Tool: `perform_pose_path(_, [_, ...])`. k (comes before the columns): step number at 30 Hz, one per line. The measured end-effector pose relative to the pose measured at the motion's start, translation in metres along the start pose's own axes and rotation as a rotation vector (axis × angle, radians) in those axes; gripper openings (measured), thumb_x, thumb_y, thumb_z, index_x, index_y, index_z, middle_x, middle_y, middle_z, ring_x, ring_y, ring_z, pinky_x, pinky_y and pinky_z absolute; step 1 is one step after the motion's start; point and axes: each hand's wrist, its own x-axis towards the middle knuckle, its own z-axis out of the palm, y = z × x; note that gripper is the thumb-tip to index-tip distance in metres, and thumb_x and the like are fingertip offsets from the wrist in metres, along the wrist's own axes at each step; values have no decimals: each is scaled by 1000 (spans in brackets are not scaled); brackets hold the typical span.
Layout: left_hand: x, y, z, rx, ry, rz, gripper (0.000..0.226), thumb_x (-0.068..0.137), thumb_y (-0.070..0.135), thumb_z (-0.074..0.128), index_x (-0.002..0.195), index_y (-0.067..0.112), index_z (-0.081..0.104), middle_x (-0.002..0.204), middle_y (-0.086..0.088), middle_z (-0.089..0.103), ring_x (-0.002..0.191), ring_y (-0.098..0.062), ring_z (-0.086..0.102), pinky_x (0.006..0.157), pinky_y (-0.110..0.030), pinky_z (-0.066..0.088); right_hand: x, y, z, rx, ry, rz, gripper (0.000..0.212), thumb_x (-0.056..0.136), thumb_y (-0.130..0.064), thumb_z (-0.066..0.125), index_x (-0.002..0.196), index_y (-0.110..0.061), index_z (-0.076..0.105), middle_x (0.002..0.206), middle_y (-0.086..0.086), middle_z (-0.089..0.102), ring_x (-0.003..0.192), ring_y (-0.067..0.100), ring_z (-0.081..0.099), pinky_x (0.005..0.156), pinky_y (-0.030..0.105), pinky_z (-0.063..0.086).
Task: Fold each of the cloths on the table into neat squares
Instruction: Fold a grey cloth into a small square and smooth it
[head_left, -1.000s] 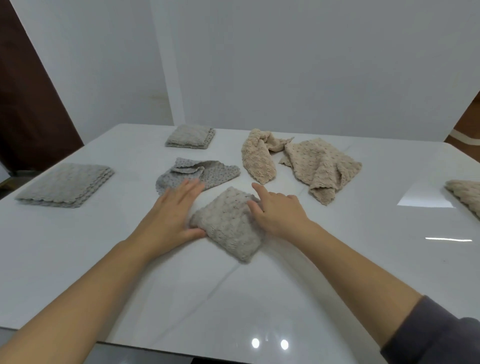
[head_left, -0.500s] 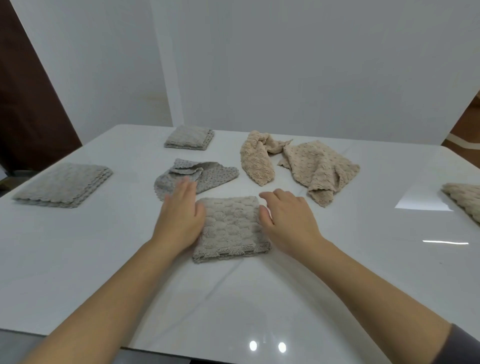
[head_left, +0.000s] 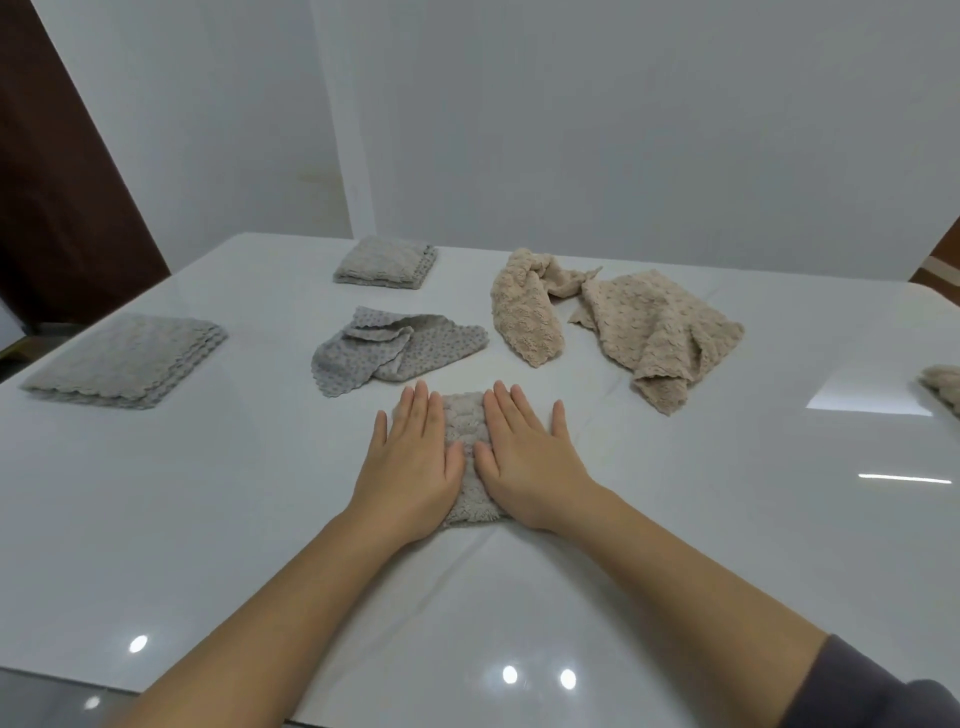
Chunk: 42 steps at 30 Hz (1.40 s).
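Head view: both hands now lie flat on top of the folded grey cloth, mid-table near the front edge. Half a second ago they flanked its sides. Left hand and right hand press palms down, fingers straight and close together, thumbs almost meeting. Crumpled grey cloth and beige cloths haven't moved on the white table.

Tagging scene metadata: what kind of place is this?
Likely a plain indoor room, home or lab unclear: a glossy white table, a bare white wall behind it, and a dark brown door-like panel at left.
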Motion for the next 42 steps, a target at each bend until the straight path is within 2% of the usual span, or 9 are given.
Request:
perform_pose_path(6, [5,-1,1,45,-16,-9,65,99,41,8,155,8,2,164,-5,0,150,-16,-6,122,-41,-4,4,1,2,-24,1,8,65,100,-43,11,156,-10,1,164,3,-1,151,17,-5,117,55,-9])
perform_pose_path(10, [2,1,3,56,30,-18,81,84,48,-6,155,9,0,164,-4,-1,150,-16,-9,121,-42,-7,3,1,7,-13,68,2,93,74,-52,-14,156,-11,1,164,2,-1,150,17,-6,116,55,-10])
perform_pose_path(14, [-2,1,4,46,100,22,87,76,50,-14,155,16,-5,163,1,-14,148,-12,-18,120,-43,-9,1,1,7,-10,129,-17,86,78,-50,-11,156,-14,-2,164,2,-10,150,18,-13,116,55,-11])
perform_pose_path(16, [-2,1,3,58,82,42,87,76,50,-15,156,20,-1,163,6,-12,148,-11,-16,120,-45,-9,1,1,6,-8,107,-27,79,84,-48,-6,156,-15,1,164,1,-7,150,18,-10,116,56,-10])
perform_pose_path(22, [2,1,1,70,-13,19,61,99,40,7,156,20,1,164,5,-6,149,-11,-10,121,-46,-7,2,2,1,-12,29,-18,60,102,-38,16,157,-16,3,164,0,-3,150,17,-7,116,56,-10])
perform_pose_path(27, [-1,2,-12,2,78,22,63,96,37,6,156,19,-1,163,5,-11,149,-10,-13,121,-44,-6,-2,1,-13,3,95,-56,80,82,-45,-6,157,-16,0,164,0,-8,150,16,-11,118,55,-10])
perform_pose_path(30, [-6,4,-14,43,66,65,68,91,40,-1,156,20,-2,162,6,-13,149,-10,-13,121,-43,-6,-5,-1,-12,-11,22,-62,64,97,-38,8,156,-16,-2,164,-1,-9,150,15,-12,118,54,-11])
perform_pose_path(32, [-9,5,-10,67,14,57,61,99,37,7,156,20,-1,163,5,-11,149,-12,-11,121,-44,-5,-7,-3,-10,-24,5,-56,61,102,-34,16,156,-15,-2,164,1,-9,150,16,-12,118,54,-10])
perform_pose_path(42, [-11,-2,-14,-11,9,5,61,102,41,19,156,23,0,163,1,-12,149,-16,-13,121,-43,-4,-11,0,-15,80,2,-43,61,102,-33,20,157,-16,-1,164,0,-10,150,17,-12,119,52,-8])
